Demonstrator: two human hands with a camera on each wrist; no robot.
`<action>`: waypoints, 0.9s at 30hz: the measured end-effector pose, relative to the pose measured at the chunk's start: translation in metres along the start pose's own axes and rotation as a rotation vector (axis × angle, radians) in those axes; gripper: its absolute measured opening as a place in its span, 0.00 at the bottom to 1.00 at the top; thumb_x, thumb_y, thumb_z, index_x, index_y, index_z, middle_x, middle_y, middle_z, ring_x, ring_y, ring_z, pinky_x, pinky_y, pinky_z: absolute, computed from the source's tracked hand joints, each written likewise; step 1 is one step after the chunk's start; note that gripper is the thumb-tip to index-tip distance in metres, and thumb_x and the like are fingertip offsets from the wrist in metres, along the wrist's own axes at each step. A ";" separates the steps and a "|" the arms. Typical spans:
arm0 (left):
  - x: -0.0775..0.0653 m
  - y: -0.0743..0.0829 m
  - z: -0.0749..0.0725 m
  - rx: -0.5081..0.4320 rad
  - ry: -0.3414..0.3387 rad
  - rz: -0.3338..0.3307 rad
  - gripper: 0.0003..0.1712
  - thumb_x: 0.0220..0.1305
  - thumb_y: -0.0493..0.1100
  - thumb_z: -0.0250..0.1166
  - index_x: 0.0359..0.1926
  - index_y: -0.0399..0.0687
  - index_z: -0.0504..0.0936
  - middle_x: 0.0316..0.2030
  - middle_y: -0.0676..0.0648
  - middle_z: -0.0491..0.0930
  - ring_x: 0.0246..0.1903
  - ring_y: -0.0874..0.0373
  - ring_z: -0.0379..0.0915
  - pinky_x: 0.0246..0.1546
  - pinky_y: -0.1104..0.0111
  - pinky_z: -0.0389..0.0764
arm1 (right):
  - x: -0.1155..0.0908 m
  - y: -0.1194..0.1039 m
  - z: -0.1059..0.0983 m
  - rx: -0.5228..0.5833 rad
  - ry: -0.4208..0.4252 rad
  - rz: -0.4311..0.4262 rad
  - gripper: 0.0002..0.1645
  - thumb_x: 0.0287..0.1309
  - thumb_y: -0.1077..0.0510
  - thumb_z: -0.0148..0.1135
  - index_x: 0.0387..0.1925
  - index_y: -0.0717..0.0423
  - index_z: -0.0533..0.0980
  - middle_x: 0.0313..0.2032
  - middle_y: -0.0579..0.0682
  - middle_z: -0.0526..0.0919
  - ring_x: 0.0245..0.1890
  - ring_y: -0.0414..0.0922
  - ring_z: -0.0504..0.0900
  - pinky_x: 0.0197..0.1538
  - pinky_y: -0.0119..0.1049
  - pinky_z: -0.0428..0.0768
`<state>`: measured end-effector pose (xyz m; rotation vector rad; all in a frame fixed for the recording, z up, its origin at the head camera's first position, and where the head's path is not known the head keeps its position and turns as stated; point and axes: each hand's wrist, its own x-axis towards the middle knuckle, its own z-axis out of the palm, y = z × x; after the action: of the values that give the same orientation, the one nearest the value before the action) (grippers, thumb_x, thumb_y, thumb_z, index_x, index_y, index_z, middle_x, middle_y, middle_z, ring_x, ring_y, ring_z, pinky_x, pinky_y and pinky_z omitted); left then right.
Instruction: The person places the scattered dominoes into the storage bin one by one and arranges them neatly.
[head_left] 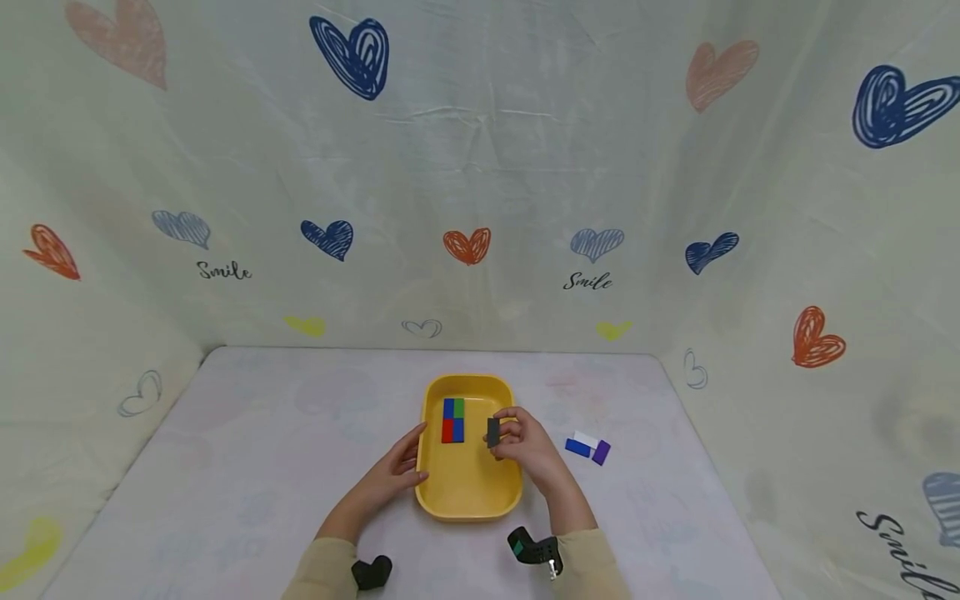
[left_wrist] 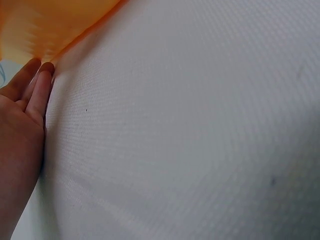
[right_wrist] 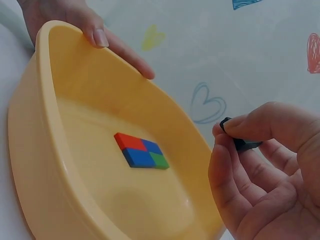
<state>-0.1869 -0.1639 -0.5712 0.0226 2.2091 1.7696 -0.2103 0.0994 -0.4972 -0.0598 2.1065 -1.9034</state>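
Note:
My right hand (head_left: pixel 528 446) pinches a small black block (head_left: pixel 492 432) between thumb and fingers over the right side of a yellow tray (head_left: pixel 468 496). In the right wrist view, the same block (right_wrist: pixel 245 144) is partly covered by the thumb. My left hand (head_left: pixel 396 468) touches the tray's left wall with extended fingers, seen also at the wall's base in the left wrist view. Flat on the tray floor, several blocks lie edge to edge in a rectangle: a red block (head_left: pixel 447 431), a green block (head_left: pixel 459 407) and two blue blocks (right_wrist: pixel 140 158).
Right of the tray, a white block (head_left: pixel 586 438), a blue block (head_left: pixel 577 448) and a purple block (head_left: pixel 601 452) lie close together on the white table (head_left: pixel 300 433). A heart-printed curtain (head_left: pixel 480 167) hangs behind the table and at its sides.

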 end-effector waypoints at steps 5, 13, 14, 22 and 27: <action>-0.002 0.003 0.001 -0.009 0.001 -0.003 0.49 0.56 0.47 0.73 0.75 0.64 0.57 0.69 0.41 0.62 0.63 0.42 0.64 0.62 0.50 0.68 | 0.001 0.003 0.000 0.002 -0.004 0.001 0.32 0.51 0.73 0.67 0.58 0.63 0.66 0.41 0.56 0.83 0.33 0.47 0.81 0.45 0.36 0.83; -0.003 0.005 0.001 -0.008 0.006 0.005 0.49 0.56 0.45 0.72 0.75 0.63 0.58 0.68 0.40 0.63 0.63 0.42 0.65 0.61 0.49 0.69 | -0.005 0.006 -0.019 0.021 0.083 -0.034 0.33 0.50 0.75 0.64 0.58 0.64 0.66 0.41 0.62 0.82 0.32 0.47 0.79 0.40 0.35 0.82; -0.003 0.004 0.001 -0.007 0.006 0.005 0.48 0.57 0.45 0.72 0.75 0.63 0.58 0.68 0.41 0.63 0.63 0.42 0.65 0.61 0.49 0.69 | -0.005 0.008 -0.024 0.031 0.108 -0.034 0.33 0.50 0.75 0.63 0.58 0.63 0.67 0.41 0.62 0.82 0.32 0.47 0.79 0.39 0.34 0.82; -0.003 0.005 0.000 -0.014 -0.004 0.011 0.48 0.57 0.45 0.72 0.75 0.63 0.58 0.69 0.40 0.62 0.64 0.42 0.64 0.62 0.50 0.68 | -0.011 0.041 -0.058 -0.058 0.305 0.027 0.32 0.46 0.72 0.68 0.56 0.64 0.70 0.34 0.58 0.80 0.30 0.49 0.81 0.37 0.37 0.84; -0.002 0.005 0.000 -0.025 -0.009 0.008 0.48 0.57 0.46 0.72 0.75 0.63 0.57 0.69 0.41 0.62 0.64 0.42 0.64 0.62 0.50 0.68 | -0.013 0.064 -0.075 -0.233 0.329 0.069 0.31 0.43 0.70 0.74 0.53 0.64 0.74 0.27 0.51 0.74 0.24 0.44 0.77 0.30 0.36 0.82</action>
<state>-0.1856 -0.1629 -0.5662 0.0332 2.1834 1.7979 -0.2060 0.1823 -0.5513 0.2916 2.5007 -1.7145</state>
